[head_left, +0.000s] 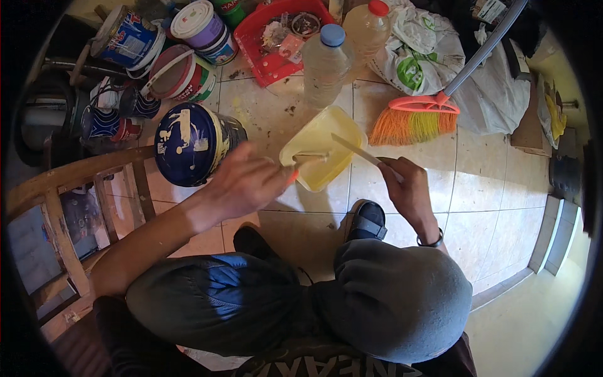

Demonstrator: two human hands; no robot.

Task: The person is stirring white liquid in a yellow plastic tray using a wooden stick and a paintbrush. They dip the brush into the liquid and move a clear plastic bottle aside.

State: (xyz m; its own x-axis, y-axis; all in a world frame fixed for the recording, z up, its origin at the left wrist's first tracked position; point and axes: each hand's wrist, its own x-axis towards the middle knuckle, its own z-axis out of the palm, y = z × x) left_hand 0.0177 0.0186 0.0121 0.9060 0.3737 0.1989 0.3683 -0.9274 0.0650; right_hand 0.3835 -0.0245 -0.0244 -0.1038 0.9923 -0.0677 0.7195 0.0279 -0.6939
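Observation:
Both my hands are over a pale yellow rectangular plastic tub on the tiled floor. My left hand is closed around an orange-handled tool, whose narrow pale end reaches over the tub; its exact kind is not clear. My right hand grips a long flat stick from the right, its far tip over the tub's inside. The tub's inner surface looks yellowish; how much it holds cannot be made out. A dark watch or band circles my right wrist.
Left of the tub stands a blue-lidded paint bucket, with a wooden chair frame beside it. Beyond are a blue-capped bottle, a red dustpan with debris, and several paint pails. An orange-and-yellow broom stands right, near white sacks.

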